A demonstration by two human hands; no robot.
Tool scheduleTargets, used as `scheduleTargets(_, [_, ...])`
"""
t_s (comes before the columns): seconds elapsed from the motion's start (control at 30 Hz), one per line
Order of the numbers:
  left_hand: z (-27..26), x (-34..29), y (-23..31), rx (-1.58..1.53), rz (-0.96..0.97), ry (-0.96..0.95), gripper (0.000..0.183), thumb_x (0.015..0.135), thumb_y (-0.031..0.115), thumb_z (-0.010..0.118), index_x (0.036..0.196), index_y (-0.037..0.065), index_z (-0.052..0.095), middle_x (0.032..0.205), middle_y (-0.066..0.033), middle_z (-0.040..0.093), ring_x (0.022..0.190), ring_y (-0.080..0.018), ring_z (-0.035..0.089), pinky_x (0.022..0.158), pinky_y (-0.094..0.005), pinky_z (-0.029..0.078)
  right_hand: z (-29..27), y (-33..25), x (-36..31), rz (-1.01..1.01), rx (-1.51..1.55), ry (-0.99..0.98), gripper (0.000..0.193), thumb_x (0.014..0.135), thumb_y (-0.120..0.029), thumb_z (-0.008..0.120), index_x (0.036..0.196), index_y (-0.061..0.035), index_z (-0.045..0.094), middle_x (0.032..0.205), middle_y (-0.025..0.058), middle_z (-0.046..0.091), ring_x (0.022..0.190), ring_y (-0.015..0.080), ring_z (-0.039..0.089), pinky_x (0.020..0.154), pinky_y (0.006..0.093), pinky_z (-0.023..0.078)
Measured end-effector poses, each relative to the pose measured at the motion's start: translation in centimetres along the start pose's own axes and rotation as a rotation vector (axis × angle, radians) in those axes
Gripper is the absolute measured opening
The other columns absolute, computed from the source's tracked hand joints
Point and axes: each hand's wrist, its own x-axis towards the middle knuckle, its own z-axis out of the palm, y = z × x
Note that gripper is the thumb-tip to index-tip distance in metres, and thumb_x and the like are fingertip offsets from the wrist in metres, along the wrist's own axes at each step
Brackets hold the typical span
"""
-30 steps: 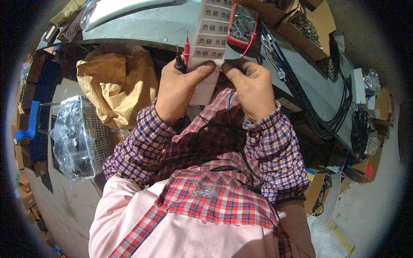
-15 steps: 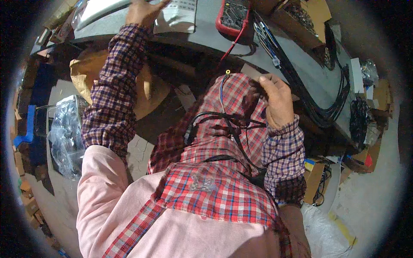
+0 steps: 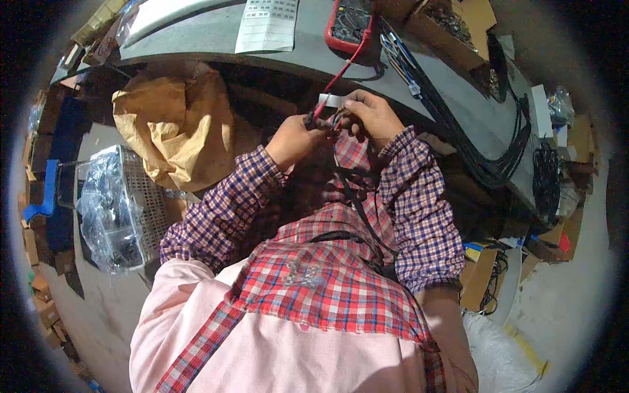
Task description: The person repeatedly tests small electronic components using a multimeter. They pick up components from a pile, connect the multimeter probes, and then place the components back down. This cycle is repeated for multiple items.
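Note:
My left hand [image 3: 296, 142] is closed over my lap, its fingers round the end of a red test lead [image 3: 345, 69]. That lead runs up to a red-rimmed multimeter [image 3: 349, 25] on the bench. Close beside it, my right hand [image 3: 375, 119] pinches the wire end of a black cable [image 3: 359, 208] that lies across my checked apron [image 3: 314, 281]. A small white strip [image 3: 332, 100] sticks out at my right fingertips. The wire tips are partly hidden between the two hands, so I cannot tell whether the lead touches them.
On the grey bench [image 3: 282, 62] lie a printed sheet [image 3: 267, 26] and a bundle of black cables [image 3: 452, 131] with bared ends. An open carton [image 3: 452, 29] stands behind. To the left are a brown paper bag [image 3: 173, 131] and a white basket [image 3: 145, 196] with plastic bags.
My left hand has come down from the printed sheet to the lap and taken the red lead. My right hand has moved left to meet it, now pinching the cable's wire end.

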Motion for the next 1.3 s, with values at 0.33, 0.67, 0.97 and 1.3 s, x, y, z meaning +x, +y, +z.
scheduleTargets(0.33, [0.8,-1.9,0.5,0.077,0.058,-0.187,0.022,0.088,0.018,0.065,0.087,-0.004,0.066,0.07,0.0009,0.06,0.067,-0.006,0.051,0.062,-0.0272,0.045,-0.1,0.6,-4.8,-0.189,0.63,-0.014,0.014,0.095,-0.012,0.048,0.101,-0.0017,0.055,0.092,0.0084,0.063,0.076,0.0137,0.06,0.069,0.0283,0.05])
scheduleTargets(0.67, [1.7,-2.7,1.6,-0.095,0.106,-0.279,0.026,0.088,0.02,0.066,0.101,-0.003,0.063,0.083,-0.0009,0.065,0.075,-0.0062,0.054,0.072,-0.025,0.047,-0.1,1.5,-7.6,-0.412,0.904,-0.025,0.016,0.096,-0.015,0.048,0.107,-0.0041,0.053,0.1,0.0105,0.055,0.082,0.0196,0.055,0.073,0.0336,0.046])
scheduleTargets(0.97, [0.6,-2.2,-0.1,-0.289,-0.091,-0.076,0.019,0.087,0.024,0.067,0.088,0.006,0.064,0.075,0.0015,0.063,0.064,-0.0057,0.052,0.058,-0.0226,0.041,-1.8,2.2,-8.0,-0.354,0.805,0.286,0.013,0.095,-0.013,0.045,0.097,-0.0019,0.053,0.093,0.009,0.055,0.084,0.0198,0.056,0.073,0.032,0.048])
scheduleTargets(1.3, [3.6,-1.1,2.2,-0.488,-0.147,0.158,0.019,0.086,0.023,0.068,0.09,0.004,0.067,0.079,-0.0001,0.064,0.066,-0.0062,0.05,0.06,-0.0242,0.039,2.1,5.3,-4.1,-0.156,-0.001,0.698,0.018,0.08,-0.015,0.065,0.079,0.0028,0.06,0.067,0.0121,0.062,0.062,0.0165,0.061,0.056,0.0306,0.047])
